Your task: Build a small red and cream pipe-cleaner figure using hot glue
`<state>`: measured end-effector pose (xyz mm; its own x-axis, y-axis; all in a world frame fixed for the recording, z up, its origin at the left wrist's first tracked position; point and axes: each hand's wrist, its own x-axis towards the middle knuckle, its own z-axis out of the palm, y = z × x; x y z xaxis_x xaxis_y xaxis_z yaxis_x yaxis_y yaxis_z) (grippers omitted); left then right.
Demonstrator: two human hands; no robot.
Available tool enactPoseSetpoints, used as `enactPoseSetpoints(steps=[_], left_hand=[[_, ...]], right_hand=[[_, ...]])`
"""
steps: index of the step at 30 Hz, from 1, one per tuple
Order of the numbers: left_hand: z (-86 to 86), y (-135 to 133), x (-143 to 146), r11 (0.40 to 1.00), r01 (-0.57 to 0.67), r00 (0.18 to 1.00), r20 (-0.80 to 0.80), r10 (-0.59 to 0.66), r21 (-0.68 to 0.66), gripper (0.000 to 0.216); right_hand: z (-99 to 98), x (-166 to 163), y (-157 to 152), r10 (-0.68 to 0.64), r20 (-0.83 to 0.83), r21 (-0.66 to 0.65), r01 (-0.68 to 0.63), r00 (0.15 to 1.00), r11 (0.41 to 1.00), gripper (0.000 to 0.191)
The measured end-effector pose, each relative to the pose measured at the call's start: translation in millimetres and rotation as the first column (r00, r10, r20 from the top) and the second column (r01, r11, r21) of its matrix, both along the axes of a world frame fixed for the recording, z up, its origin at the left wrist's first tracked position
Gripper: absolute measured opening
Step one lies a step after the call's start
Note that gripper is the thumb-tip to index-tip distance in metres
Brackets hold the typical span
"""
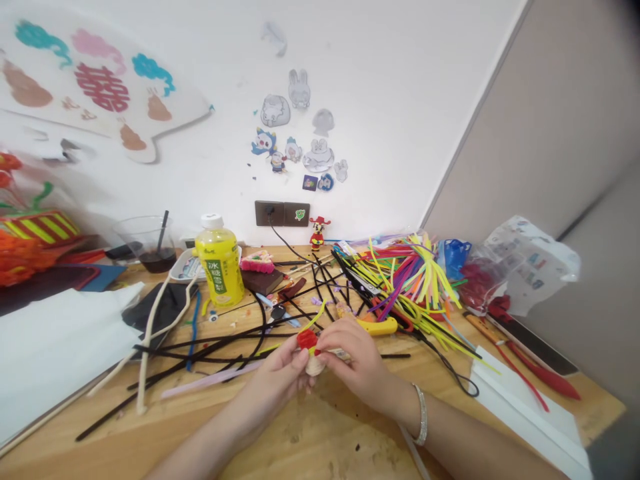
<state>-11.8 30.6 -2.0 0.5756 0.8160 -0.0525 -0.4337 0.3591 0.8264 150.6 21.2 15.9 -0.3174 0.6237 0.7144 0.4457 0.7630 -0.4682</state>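
Observation:
Just above the table's front part, a small fuzzy pipe-cleaner figure (pixel 307 340) is held between both hands. Its top is red, a yellow band runs below, and its lower part is cream. My left hand (pixel 286 363) grips it from the left, thumb in front. Fingers of my right hand (pixel 353 353) pinch at its right side near the yellow band; the exact spot between the fingertips is hidden. A loose yellow pipe cleaner end (pixel 316 316) sticks up behind the figure. Black pipe cleaners (pixel 215 341) lie crisscrossed behind my hands.
A yellow drink bottle (pixel 219 263) and a plastic cup (pixel 156 257) stand at the back left. Bundled colourful pipe cleaners (pixel 400 273) and yellow-handled scissors (pixel 377 326) lie right of centre. A finished red-hatted figure (pixel 318 235) stands by the wall. White paper (pixel 535 413) lies right.

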Motion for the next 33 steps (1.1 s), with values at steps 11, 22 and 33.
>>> enactPoseSetpoints(steps=[11,22,33], left_hand=[[-1.1,-0.4,3.1,0.998,-0.049,0.996,-0.075,0.051,0.03,0.018],[-5.0,4.7,-1.6,0.994,-0.04,0.978,-0.2,0.061,0.103,0.028],[-5.8,7.0,-0.4,0.983,-0.058,0.946,-0.306,0.109,0.172,0.036]], right_hand=[[-3.2,2.7,2.4,0.024,0.109,0.04,-0.028,0.994,0.999,0.008],[-2.8,0.2,0.2,-0.069,0.241,0.09,0.049,0.968,0.995,0.011],[-5.6,-1.5,-0.7,-0.044,0.234,0.097,0.021,0.971,0.995,0.012]])
